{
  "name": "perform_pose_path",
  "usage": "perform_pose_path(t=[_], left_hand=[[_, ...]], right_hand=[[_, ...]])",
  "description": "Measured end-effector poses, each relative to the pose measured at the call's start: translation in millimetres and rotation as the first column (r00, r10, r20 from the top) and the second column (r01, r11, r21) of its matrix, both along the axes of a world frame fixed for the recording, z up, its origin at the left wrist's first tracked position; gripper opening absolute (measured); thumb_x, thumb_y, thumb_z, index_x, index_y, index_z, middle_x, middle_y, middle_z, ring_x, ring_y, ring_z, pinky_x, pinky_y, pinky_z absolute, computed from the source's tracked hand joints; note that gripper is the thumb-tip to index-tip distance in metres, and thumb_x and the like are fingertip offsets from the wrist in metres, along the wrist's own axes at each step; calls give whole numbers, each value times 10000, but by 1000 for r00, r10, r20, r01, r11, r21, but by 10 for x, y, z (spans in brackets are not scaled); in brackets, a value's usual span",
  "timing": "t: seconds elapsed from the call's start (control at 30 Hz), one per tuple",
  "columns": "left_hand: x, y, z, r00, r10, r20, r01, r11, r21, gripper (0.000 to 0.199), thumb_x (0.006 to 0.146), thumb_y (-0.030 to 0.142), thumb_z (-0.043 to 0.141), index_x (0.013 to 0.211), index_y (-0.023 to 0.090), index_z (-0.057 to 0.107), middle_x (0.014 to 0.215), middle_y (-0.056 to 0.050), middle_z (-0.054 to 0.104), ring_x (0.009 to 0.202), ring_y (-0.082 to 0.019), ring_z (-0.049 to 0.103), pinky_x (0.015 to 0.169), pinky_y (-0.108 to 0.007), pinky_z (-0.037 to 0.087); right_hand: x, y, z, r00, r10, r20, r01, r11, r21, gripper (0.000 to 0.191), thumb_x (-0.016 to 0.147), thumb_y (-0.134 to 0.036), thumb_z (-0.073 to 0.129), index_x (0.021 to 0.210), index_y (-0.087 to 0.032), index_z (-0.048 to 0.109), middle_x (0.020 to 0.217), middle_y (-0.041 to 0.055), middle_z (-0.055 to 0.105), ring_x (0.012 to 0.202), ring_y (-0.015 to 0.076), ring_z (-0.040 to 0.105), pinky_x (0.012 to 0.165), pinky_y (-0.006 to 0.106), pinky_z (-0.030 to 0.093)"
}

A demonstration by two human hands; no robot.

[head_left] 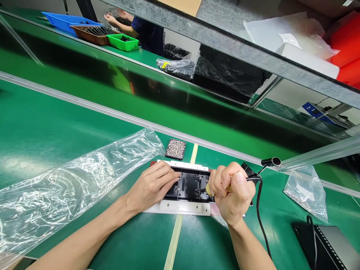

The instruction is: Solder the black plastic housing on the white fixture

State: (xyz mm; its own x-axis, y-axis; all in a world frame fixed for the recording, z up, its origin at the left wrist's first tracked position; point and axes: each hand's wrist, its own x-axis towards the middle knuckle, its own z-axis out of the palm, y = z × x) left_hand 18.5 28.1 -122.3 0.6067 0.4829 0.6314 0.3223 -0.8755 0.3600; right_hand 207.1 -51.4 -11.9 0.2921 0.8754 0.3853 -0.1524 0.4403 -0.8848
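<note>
A long black plastic housing (188, 186) with posts and ribs lies between white fixture blocks (184, 207). Over its left end is my left hand (150, 184), its fingertips pinched together close to a small post; what they hold, if anything, is too small to make out. My right hand (232, 189) is closed in a fist around the yellow handle of a soldering iron (208, 189), whose dark tip points left, low over the housing. A black cord (260, 210) runs out from the hand. Behind the housing stands a small black tray (168, 154) full of tiny metal pieces.
Clear plastic film (84, 176) covers the left side of the green bench. To the right are a tubular iron holder (271, 162), a bag of small pieces (308, 193) and a black-and-grey device (329, 243). A metal shelf (239, 45) crosses above. Beyond, a person's arms (125, 24) show near bins.
</note>
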Motion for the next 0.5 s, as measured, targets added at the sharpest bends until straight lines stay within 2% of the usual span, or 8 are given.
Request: perform_pose_path(t=[0.5], left_hand=[[-3,-8,2,1000,1,-8,-1,1000,-5,338,881,131,684,1207,215,643,1005,19,663,987,-71,531,888,-240,493]], right_hand=[[-22,2,38,1000,-7,29,7,1000,-11,428,999,-342,491,630,-159,373,488,-32,284,432,62,286,396,154,265]])
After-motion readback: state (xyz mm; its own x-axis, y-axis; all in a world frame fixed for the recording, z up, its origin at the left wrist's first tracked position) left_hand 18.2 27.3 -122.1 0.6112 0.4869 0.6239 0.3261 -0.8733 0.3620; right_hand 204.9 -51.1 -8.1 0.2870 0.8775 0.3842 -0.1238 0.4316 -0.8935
